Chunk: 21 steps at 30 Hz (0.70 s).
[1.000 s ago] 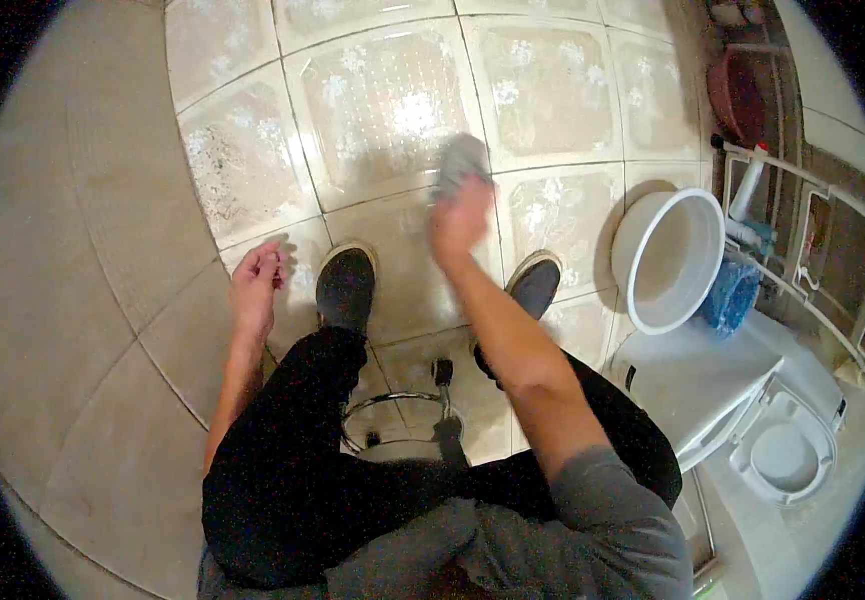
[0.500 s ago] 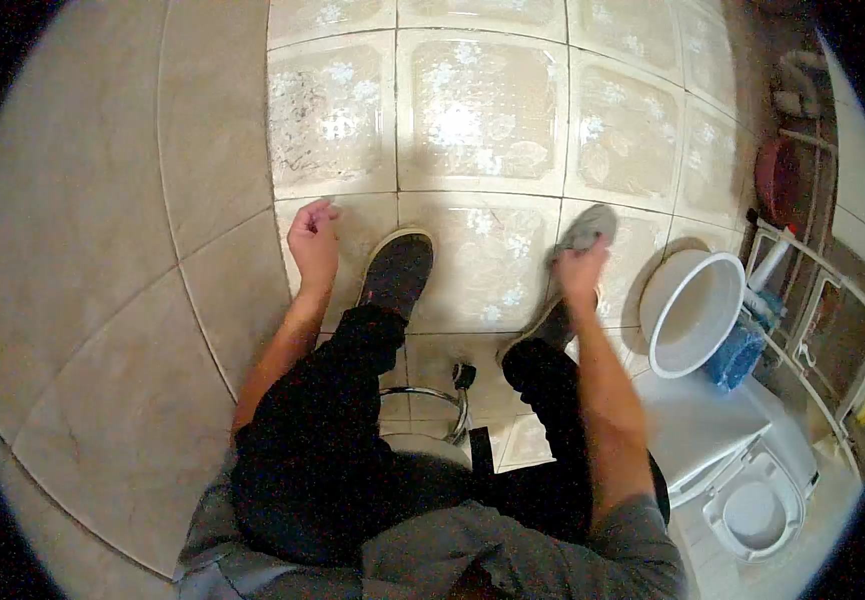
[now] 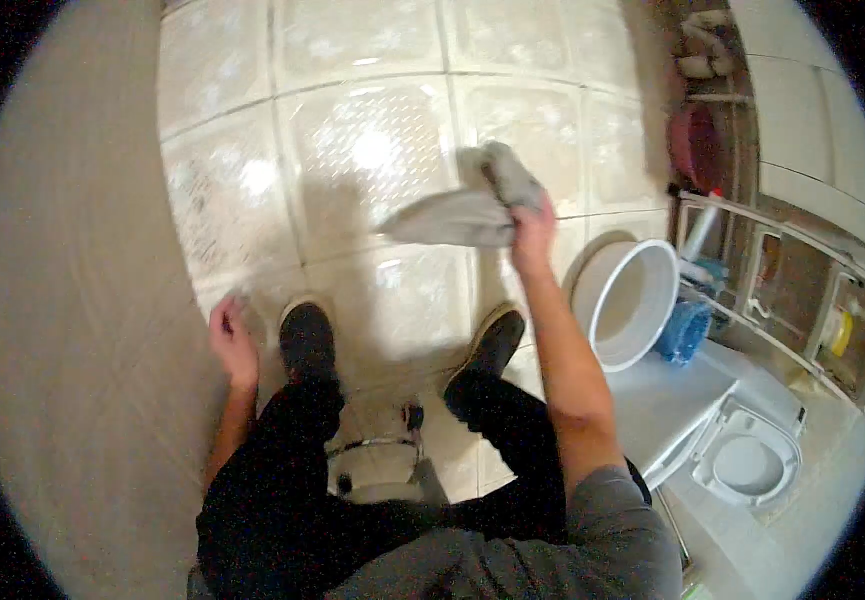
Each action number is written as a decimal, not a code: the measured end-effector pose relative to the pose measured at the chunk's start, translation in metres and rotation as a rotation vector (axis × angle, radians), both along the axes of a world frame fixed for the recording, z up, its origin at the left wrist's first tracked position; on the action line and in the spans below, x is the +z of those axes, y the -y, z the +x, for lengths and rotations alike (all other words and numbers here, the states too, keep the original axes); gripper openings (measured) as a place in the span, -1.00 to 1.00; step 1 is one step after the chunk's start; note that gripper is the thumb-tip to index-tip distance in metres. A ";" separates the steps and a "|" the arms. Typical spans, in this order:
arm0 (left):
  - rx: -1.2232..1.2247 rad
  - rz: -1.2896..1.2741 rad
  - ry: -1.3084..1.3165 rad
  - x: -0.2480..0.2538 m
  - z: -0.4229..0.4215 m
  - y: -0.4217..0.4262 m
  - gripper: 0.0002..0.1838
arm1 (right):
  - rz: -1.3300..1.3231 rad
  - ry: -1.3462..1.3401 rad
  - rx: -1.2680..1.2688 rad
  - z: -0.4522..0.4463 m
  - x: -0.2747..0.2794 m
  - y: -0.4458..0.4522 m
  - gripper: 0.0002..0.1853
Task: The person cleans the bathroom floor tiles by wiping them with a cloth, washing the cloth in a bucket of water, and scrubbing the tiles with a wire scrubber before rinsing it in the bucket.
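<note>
A grey cloth is gripped by my right hand, in front of my feet. One part of it stretches out to the left in the air or near the floor, and another part sticks up above the fingers. How close it is to the tiles is hard to tell. My left hand is off to the left, beside my left shoe, with its fingers curled and blurred. Nothing can be made out in it.
On the right a white basin holds liquid, beside a blue plastic bag. Behind them is a white rack. A reddish basin is at the upper right. A toilet seat lies lower right. A wheeled stool is beneath me.
The cloth was bunched under my right hand near my right shoe; now it is spread out and further forward and left. The head view has shifted too.
</note>
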<state>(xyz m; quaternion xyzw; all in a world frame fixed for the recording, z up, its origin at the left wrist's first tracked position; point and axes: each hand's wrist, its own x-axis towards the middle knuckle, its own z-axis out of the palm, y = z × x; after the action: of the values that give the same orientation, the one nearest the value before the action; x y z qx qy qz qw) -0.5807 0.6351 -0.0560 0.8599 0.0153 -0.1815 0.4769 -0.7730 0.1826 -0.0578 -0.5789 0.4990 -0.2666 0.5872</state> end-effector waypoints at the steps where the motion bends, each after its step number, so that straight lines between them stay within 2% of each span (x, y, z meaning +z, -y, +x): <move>1: -0.052 0.071 0.011 0.002 -0.007 -0.008 -0.78 | -0.009 -0.015 -0.014 -0.039 0.001 0.035 -0.49; 2: -0.069 0.050 0.004 -0.003 -0.007 -0.004 -0.78 | 0.079 -0.310 -0.160 -0.079 -0.008 0.089 -0.46; 3: -0.095 0.036 -0.045 -0.008 -0.014 -0.019 -0.79 | -0.168 -0.421 -0.097 -0.118 -0.038 0.123 -0.41; 5: -0.135 0.028 -0.088 -0.012 -0.013 -0.021 -0.80 | -0.398 -0.804 -0.039 -0.147 -0.081 0.170 -0.32; 6: -0.145 0.007 -0.065 -0.010 -0.013 -0.017 -0.80 | -0.455 -0.855 -0.066 -0.104 -0.064 0.154 -0.28; 8: -0.160 0.000 -0.053 -0.004 -0.011 -0.002 -0.80 | -0.568 -0.967 -0.167 0.004 -0.064 0.098 -0.37; 9: -0.172 0.020 -0.084 0.002 -0.008 0.006 -0.80 | -0.499 -0.921 -0.003 0.040 -0.093 0.067 -0.37; 10: -0.183 0.034 -0.107 0.005 -0.007 0.018 -0.80 | -0.615 -0.953 0.146 0.094 -0.074 0.015 -0.38; 11: -0.190 0.034 -0.105 0.006 -0.009 0.028 -0.80 | -0.580 -0.760 0.224 0.130 -0.091 -0.026 -0.37; 12: -0.258 0.029 -0.036 0.006 -0.011 0.038 -0.81 | -0.366 -0.680 0.465 0.165 -0.058 -0.053 -0.37; 13: -0.328 0.022 0.038 0.005 -0.010 0.047 -0.81 | -0.486 -0.620 0.554 0.190 -0.066 -0.086 -0.40; 14: -0.344 0.012 0.047 0.011 -0.006 0.052 -0.81 | -0.611 -0.269 0.590 0.201 -0.077 -0.100 -0.42; 15: -0.423 0.088 0.055 0.018 0.001 0.057 -0.80 | -0.625 -0.274 0.565 0.198 -0.068 -0.095 -0.42; 16: -0.502 0.163 0.064 0.021 0.004 0.060 -0.79 | -0.260 -0.075 0.482 0.193 -0.058 -0.091 -0.40; 17: -0.445 0.074 0.040 0.000 0.001 0.045 -0.79 | 0.105 0.125 0.393 0.189 -0.044 -0.083 -0.38; 19: -0.425 0.057 0.049 0.011 -0.001 0.048 -0.81 | 0.086 -0.051 0.459 0.126 0.009 -0.003 -0.36; 20: -0.385 0.058 0.066 0.016 0.000 0.048 -0.82 | 0.289 0.190 0.281 0.075 -0.015 0.030 -0.32; 21: -0.422 0.047 0.156 0.012 0.000 0.045 -0.83 | 0.431 0.171 0.039 0.030 0.006 0.060 -0.37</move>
<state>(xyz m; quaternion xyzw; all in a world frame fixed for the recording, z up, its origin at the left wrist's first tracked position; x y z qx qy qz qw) -0.5805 0.5900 -0.0435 0.8662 -0.1977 -0.2101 0.4080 -0.7428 0.1227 -0.0515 -0.4252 0.4815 -0.1907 0.7423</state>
